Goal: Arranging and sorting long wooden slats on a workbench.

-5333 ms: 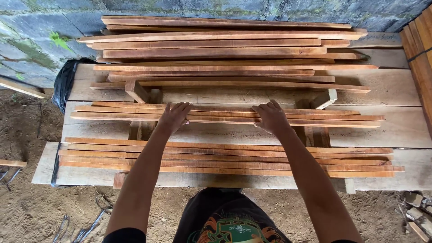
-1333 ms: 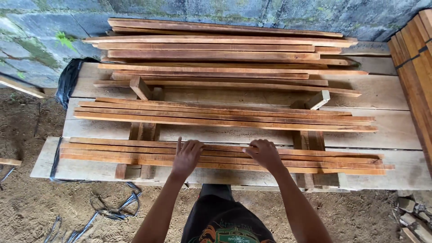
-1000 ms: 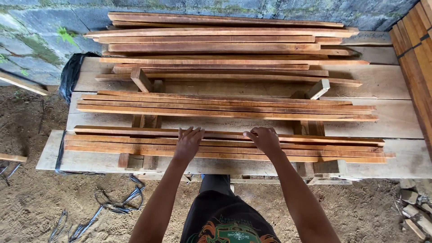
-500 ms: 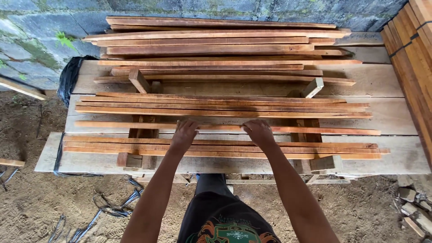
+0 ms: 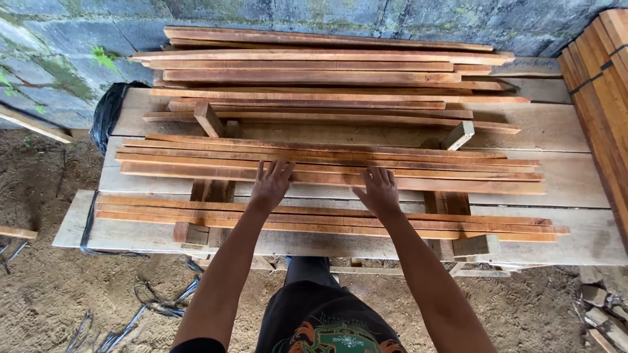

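Long thin reddish wooden strips lie in rows across short cross blocks on wide pale planks (image 5: 569,225). My left hand (image 5: 270,185) rests flat, fingers spread, on the nearest strip (image 5: 458,184) of the middle row. My right hand (image 5: 377,191) lies flat on the same strip, a little to the right. A near row of strips (image 5: 327,219) lies under my forearms. More strips (image 5: 314,72) are piled in rows toward the wall.
A grey block wall (image 5: 327,16) stands behind the pile. A stack of boards (image 5: 605,98) leans at the right. A black plastic bag (image 5: 108,114) sits at the left. Sandy ground with wire scraps (image 5: 150,307) and wood offcuts (image 5: 602,314) lies below.
Both hands slid a strip from the near row away from me; it now lies against the middle row, with my hands still flat on it.
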